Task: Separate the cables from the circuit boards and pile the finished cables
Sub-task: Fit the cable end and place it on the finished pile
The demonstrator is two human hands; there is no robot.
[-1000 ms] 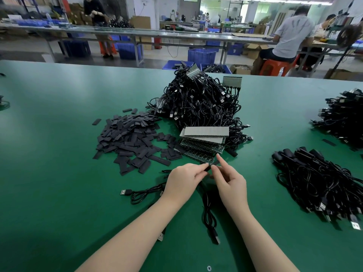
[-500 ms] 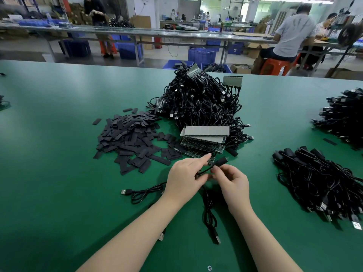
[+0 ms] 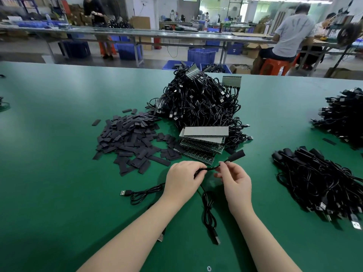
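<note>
My left hand (image 3: 183,178) grips a thin black cable (image 3: 208,208) near its upper end. My right hand (image 3: 234,180) pinches the same cable a little further along, just behind its black sleeved end (image 3: 236,155), which sticks up to the right above the table. The rest of the cable hangs down to a USB plug (image 3: 216,237) lying between my forearms. Just beyond my hands lies a stack of circuit boards (image 3: 202,143). Behind it rises a big tangle of cables still joined to boards (image 3: 198,101). A pile of separated cables (image 3: 322,183) lies to the right.
A heap of flat black sleeves (image 3: 129,140) lies left of the boards. Another loose cable with a USB plug (image 3: 137,194) lies left of my left hand. A further cable pile (image 3: 343,116) sits at the far right. People work at benches beyond the green table (image 3: 49,173).
The cable end has come away from the board stack; my right hand drew it up and to the right, and both hands have spread apart along the cable.
</note>
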